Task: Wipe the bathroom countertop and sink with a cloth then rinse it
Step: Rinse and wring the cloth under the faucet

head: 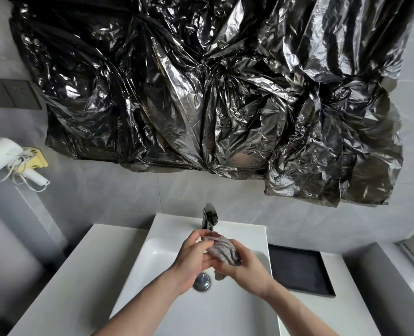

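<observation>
**Rinsing the cloth under the tap**

Both hands over the sink [244, 309], grasping a bunched grey cloth [221, 248] between them, right below the spout of the dark faucet [209, 218]. Left hand [194, 257] curled round the cloth's near-left end, fingers [207, 263] wrapped under it; right hand [246, 265] clamped on the lower right end, a tail of cloth hanging just beneath. Whether water is running: cannot tell.

Judged as the rinsing step, wiping seemingly finished. To do well: keep the bundle directly under the spout, above the drain stopper [202, 282] sitting just below the fingers, so runoff falls in the basin rather than onto the surface. Open the folds a little to let water through the creases, then twist the two ends in opposite directions to wring. Worth keeping elbows in and the cloth low, to limit splashing on the freshly wiped surface.

White surface [80, 275] spreading away left of the fingers, with the raised sink set into it. To the right of the fingers, a shallow black tray [300, 270] lying flat beside the sink. Beyond the fingers, above the faucet, crinkled black plastic sheeting [201, 93] covering most of the grey tiled wall. Far left and higher than the fingers, a white hair dryer [4, 156] hung with its cord, and a dark switch plate [9, 95] above it.
</observation>
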